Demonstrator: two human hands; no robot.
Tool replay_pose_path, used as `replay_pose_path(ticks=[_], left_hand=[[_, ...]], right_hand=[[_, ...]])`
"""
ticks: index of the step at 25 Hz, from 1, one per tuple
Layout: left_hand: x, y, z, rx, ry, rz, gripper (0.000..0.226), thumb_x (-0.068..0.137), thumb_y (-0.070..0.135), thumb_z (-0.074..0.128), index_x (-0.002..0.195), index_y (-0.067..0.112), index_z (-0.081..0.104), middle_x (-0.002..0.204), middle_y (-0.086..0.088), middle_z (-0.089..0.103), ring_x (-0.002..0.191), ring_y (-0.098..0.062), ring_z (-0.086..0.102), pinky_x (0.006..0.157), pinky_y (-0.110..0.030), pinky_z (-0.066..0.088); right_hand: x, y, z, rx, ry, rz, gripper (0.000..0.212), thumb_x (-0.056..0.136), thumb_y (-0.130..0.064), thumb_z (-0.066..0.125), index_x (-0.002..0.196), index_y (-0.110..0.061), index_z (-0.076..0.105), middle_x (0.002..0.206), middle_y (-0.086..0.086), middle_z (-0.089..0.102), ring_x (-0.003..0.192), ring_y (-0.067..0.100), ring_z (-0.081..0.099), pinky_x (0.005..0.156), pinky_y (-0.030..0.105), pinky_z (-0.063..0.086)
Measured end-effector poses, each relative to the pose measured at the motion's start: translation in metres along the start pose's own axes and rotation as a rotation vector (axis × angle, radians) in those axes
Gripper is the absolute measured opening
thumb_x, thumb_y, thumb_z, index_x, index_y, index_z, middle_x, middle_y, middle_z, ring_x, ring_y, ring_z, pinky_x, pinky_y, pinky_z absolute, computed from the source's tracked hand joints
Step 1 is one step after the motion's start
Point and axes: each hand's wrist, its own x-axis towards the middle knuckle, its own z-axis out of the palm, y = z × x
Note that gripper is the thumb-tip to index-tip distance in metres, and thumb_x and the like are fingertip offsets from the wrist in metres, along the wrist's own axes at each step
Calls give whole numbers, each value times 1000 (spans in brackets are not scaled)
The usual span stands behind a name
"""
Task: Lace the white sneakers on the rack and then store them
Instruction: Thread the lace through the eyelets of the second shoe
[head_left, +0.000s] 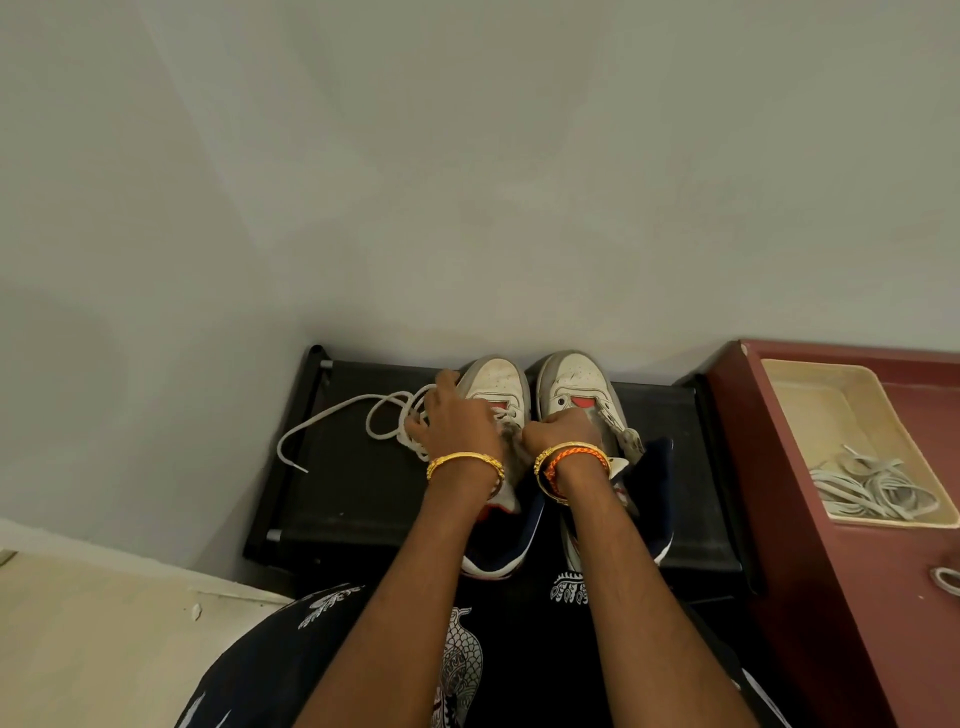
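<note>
Up close, left hand (457, 415) gripping lace (332, 413), right hand (563, 428) fisted on left sneaker (498, 384)

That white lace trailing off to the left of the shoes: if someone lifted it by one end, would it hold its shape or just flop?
Probably flop: the white lace lies in loose loops and curves on the black rack, so it looks limp. It seems thin, so likely very light. The left hand grips it near the left sneaker, so a pull may tug the shoe.

I'm in a home, in a plain wall corner. My black shoe rack (363, 488) stands here beside a maroon cabinet (841, 597) holding a tray (779, 384) of laces (872, 488).
</note>
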Motion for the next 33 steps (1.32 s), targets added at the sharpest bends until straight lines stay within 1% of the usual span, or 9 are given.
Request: replay_pose_path(ticks=[3,6,8,11,16,20,24,29,33], left_hand=[[-1,-25,-29,-385,274,-170,30,79,2,65,108,-1,58,129,-10,41,100,-19,54,89,-21,41],[-2,-61,-49,-459,437,-351,29,86,9,55,112,-4,54,128,-20,41,99,-34,57,81,-34,44],[-8,-66,-49,-399,369,-441,54,84,21,60,130,-1,39,139,-21,31,118,-41,46,96,-46,39],[-21,-45,-38,-307,216,-229,64,80,38,65,132,9,40,140,-11,34,128,-32,38,109,-50,26],[-29,-25,-12,-294,-153,-103,45,81,31,62,122,17,51,125,-2,52,119,-25,47,101,-46,36],[-28,-30,-10,-336,-78,-141,19,90,17,54,102,8,66,95,-8,64,86,-21,57,71,-29,42],[-29,-32,-15,-465,5,-276,20,90,17,51,93,10,68,86,-6,62,79,-21,54,69,-28,38],[-27,-32,-13,-239,-134,-97,24,92,27,55,107,12,67,99,-8,66,94,-24,61,74,-30,45],[-24,-31,-10,-141,-95,-84,25,94,20,54,114,13,65,112,-11,64,101,-26,61,83,-33,49]], right_hand=[[-2,0,-3,-18,8,8,24,82,-16,58,61,-8,49,59,4,47,59,21,46,59,25,37],[-4,0,-4,-21,-4,-12,23,82,-14,58,61,-8,51,58,4,47,55,18,43,56,23,36],[-7,-1,-1,-29,5,-67,12,82,-13,57,74,-6,63,66,4,54,65,20,50,63,24,41],[-10,-5,0,-51,0,-207,20,82,-8,55,94,-14,69,81,2,60,81,19,55,74,27,46],[-10,-14,2,-585,-9,-640,27,87,-23,57,110,-23,70,113,10,62,111,29,51,94,36,41],[-1,-19,18,-889,-47,-596,35,90,-34,53,121,-20,63,128,14,50,124,35,38,104,43,33],[9,-21,27,-796,-101,-562,28,89,-32,54,109,-16,65,120,19,53,116,36,44,97,39,38],[8,-16,24,-609,-117,-590,24,85,-14,53,103,-9,68,116,19,49,105,35,52,91,32,41],[11,-12,19,-278,-65,-520,8,79,-10,62,82,-8,69,101,15,56,94,28,56,79,27,43]])
